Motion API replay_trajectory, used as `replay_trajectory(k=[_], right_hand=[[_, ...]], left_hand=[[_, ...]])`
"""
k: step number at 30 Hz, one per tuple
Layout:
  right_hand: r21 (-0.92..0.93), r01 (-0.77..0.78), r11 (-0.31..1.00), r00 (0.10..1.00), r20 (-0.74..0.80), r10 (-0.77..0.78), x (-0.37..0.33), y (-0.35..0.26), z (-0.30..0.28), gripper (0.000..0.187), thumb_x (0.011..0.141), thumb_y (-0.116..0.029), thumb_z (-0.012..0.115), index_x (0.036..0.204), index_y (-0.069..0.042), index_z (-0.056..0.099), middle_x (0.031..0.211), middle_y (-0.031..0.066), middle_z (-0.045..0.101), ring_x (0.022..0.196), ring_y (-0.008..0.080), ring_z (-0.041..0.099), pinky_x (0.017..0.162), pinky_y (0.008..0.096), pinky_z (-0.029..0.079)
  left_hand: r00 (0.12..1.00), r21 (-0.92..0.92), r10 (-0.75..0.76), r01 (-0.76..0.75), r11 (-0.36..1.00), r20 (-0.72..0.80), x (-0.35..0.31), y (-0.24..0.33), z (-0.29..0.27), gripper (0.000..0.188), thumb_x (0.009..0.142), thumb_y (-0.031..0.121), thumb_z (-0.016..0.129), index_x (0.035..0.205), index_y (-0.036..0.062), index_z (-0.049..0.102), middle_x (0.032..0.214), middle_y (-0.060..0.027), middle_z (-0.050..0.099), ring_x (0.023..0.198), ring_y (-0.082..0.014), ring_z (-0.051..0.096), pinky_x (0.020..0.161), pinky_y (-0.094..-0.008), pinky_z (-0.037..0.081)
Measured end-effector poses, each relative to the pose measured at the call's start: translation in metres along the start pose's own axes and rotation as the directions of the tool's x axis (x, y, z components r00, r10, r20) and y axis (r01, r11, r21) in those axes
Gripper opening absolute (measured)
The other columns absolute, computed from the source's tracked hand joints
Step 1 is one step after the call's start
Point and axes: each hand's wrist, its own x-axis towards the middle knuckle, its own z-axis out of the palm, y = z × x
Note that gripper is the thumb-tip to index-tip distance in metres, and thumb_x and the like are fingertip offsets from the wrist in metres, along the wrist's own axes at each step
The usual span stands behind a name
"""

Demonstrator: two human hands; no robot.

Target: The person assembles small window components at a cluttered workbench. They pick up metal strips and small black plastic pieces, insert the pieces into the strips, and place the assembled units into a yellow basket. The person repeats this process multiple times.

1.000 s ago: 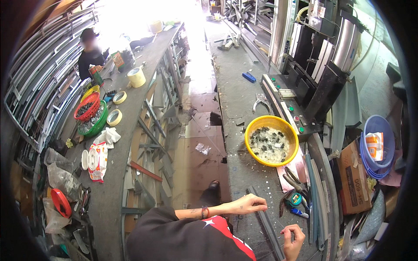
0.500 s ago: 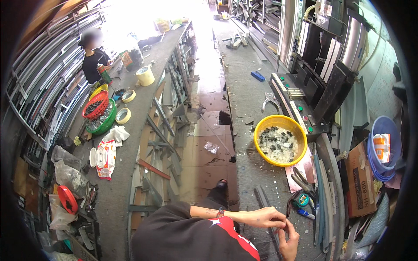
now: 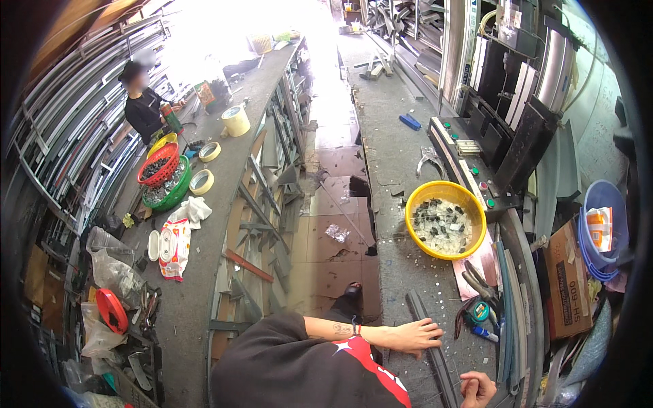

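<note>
A long dark grey metal profile (image 3: pixel 415 306) lies lengthwise along the near part of the right-hand bench. Across it rests my left hand (image 3: pixel 413 336), palm down with its fingers stretched out and touching the bar. To the right of the profile, just above the bench, my right hand (image 3: pixel 478 390) is curled closed; whatever may be in its fingers is hidden. Beyond my hands stands a yellow plastic basket (image 3: pixel 480 239) holding many small black and clear pieces. Right of the profile are a green-and-black tape measure (image 3: pixel 480 311) and a blue-and-white marker (image 3: pixel 484 333).
Pliers (image 3: pixel 430 162) and a blue tool (image 3: pixel 410 122) lie farther along the bench beside a machine (image 3: pixel 469 163). Across the aisle (image 3: pixel 333 238), another bench holds tape rolls (image 3: pixel 236 121), a red basket (image 3: pixel 158 178) and wipes (image 3: pixel 175 248). A person (image 3: pixel 141 109) stands behind it.
My hands, together over the bench before, are now apart. The left one has opened flat onto the profile, and the right has moved right and nearer to me.
</note>
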Motion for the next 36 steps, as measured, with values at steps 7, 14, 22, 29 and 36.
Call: replay_trajectory(k=[7, 14, 22, 29, 36], right_hand=[[0.257, 0.236, 0.937, 0.967, 0.034, -0.253, -0.02, -0.008, -0.012, 0.022, 0.093, -0.016, 0.056, 0.094, 0.005, 0.063, 0.055, 0.0023, 0.044, 0.048, 0.0059, 0.035, 0.044, 0.0234, 0.025], [0.1, -0.136, 0.986, 0.968, -0.2, 0.153, -0.025, -0.003, 0.006, 0.02, 0.095, -0.017, 0.053, 0.095, 0.001, 0.062, 0.064, -0.0017, 0.048, 0.054, 0.0046, 0.038, 0.049, 0.0192, 0.029], [0.208, -0.392, 0.896, 0.92, 0.089, 0.382, -0.003, 0.032, 0.091, 0.014, 0.092, -0.013, 0.055, 0.096, -0.002, 0.062, 0.065, 0.0012, 0.048, 0.061, 0.0083, 0.042, 0.056, 0.0244, 0.036], [0.301, -0.546, 0.782, 0.798, 0.47, 0.377, -0.006, 0.103, 0.187, 0.02, 0.093, -0.012, 0.054, 0.093, 0.004, 0.065, 0.072, 0.0008, 0.061, 0.068, 0.0056, 0.054, 0.062, 0.0214, 0.044], [0.266, -0.578, 0.772, 0.76, 0.52, 0.39, -0.013, 0.133, 0.195, 0.02, 0.094, -0.013, 0.052, 0.092, 0.003, 0.064, 0.067, -0.0028, 0.054, 0.059, 0.0033, 0.043, 0.052, 0.0205, 0.034]], left_hand=[[0.994, 0.169, 0.111, -0.114, 0.979, 0.027, 0.014, -0.014, 0.009, 0.043, 0.076, 0.031, 0.062, 0.111, 0.0074, 0.052, 0.113, -0.0085, 0.049, 0.107, -0.0239, 0.047, 0.097, -0.0392, 0.034], [0.993, 0.089, -0.055, 0.065, 0.994, -0.109, -0.021, -0.047, -0.041, 0.033, 0.08, 0.028, 0.061, 0.105, 0.0086, 0.054, 0.108, -0.0076, 0.05, 0.1, -0.0225, 0.051, 0.09, -0.0359, 0.039], [0.974, 0.157, -0.157, 0.183, 0.97, -0.165, -0.052, -0.067, -0.03, 0.035, 0.082, 0.036, 0.061, 0.104, 0.009, 0.053, 0.103, -0.0059, 0.052, 0.1, -0.0221, 0.05, 0.091, -0.0362, 0.037], [0.959, 0.053, -0.223, 0.236, 0.97, -0.174, -0.055, -0.063, -0.029, 0.036, 0.083, 0.04, 0.059, 0.101, 0.0093, 0.054, 0.102, -0.0052, 0.053, 0.098, -0.0208, 0.051, 0.09, -0.0349, 0.038], [0.967, 0.063, -0.198, 0.21, 0.976, -0.163, -0.055, -0.062, -0.031, 0.036, 0.083, 0.04, 0.06, 0.101, 0.0099, 0.054, 0.102, -0.0045, 0.053, 0.099, -0.0202, 0.05, 0.091, -0.035, 0.037]])
